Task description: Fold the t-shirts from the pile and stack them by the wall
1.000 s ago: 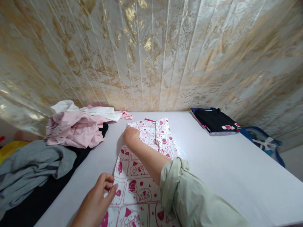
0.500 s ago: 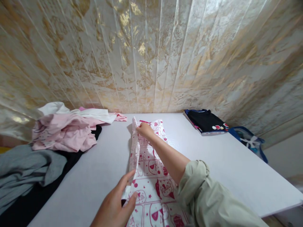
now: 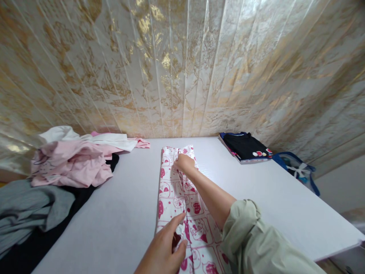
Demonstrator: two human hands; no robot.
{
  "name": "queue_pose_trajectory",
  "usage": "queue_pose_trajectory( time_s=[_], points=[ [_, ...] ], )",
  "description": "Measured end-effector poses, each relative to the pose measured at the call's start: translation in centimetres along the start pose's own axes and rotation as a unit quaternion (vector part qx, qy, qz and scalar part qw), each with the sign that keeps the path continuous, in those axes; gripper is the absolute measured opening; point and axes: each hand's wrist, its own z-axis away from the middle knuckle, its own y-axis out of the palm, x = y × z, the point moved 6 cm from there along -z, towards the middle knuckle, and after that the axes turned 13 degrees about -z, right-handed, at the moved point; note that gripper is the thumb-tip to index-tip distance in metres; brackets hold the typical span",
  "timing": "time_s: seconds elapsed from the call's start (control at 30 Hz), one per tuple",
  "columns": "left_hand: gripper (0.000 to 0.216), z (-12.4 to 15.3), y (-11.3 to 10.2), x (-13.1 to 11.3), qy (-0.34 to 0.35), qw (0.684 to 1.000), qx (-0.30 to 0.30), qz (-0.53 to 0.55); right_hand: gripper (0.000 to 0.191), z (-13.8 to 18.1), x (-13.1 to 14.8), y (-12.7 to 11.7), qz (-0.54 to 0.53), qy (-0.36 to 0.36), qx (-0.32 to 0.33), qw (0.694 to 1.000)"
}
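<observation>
Where the view begins, nearest the wearer, the left hand (image 3: 164,245) lies low over the near part of a white garment with a pinkish-red cartoon print (image 3: 196,226); its thumb and forefinger stand apart with cloth between them, and whether the hidden fingers grip anything I cannot tell; beside it, the rolled sage-green sleeve (image 3: 265,232) comes in from the lower right, its bare forearm passing over the printed cloth.

The garment lies lengthwise down the middle of the white desk (image 3: 285,205), running out of view at the bottom; its left side is turned inward, and the turned edge runs along the middle, so that this lengthwise fold looks nearly complete, though neither hand has come away from it; no fold across the length shows in the visible part, and the strip stands long and narrow.

Near the far end, the right hand (image 3: 184,163) is closed, apparently pinching the edge of the cloth; to the left sit a grey garment (image 3: 25,203), black cloth (image 3: 31,251) and, farther back, a crumpled pink garment (image 3: 76,161) with white cloth (image 3: 114,141), all loose and unfolded; at the far right a flat, dark folded stack (image 3: 242,146) lies near a blue-trimmed clear bag (image 3: 306,177); behind everything hangs a gold-patterned curtain (image 3: 185,68).
</observation>
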Motion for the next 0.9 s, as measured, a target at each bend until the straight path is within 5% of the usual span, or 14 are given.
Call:
queue_pose_trajectory(
  time_s=[0.43,0.57,0.67,0.9],
  points=[
    [0.072,0.5,2.4,0.6,0.007,0.996,0.088,0.005,0.026,-0.4,-0.3,-0.4,-0.014,-0.080,-0.021,0.996],
    [0.046,1.2,1.4,-0.2,0.031,0.995,0.080,-0.052,0.031,1.0,-0.6,-1.8,0.019,-0.149,-0.050,0.987],
    [0.025,1.4,0.6,-0.7,0.047,0.991,0.078,-0.097,0.033,2.5,-1.1,-0.6,0.059,-0.222,-0.014,0.973],
    [0.042,-2.0,-2.8,-0.5,0.095,0.952,-0.121,-0.267,0.043,5.8,-2.6,0.0,0.025,-0.302,-0.016,0.953]
  ],
)
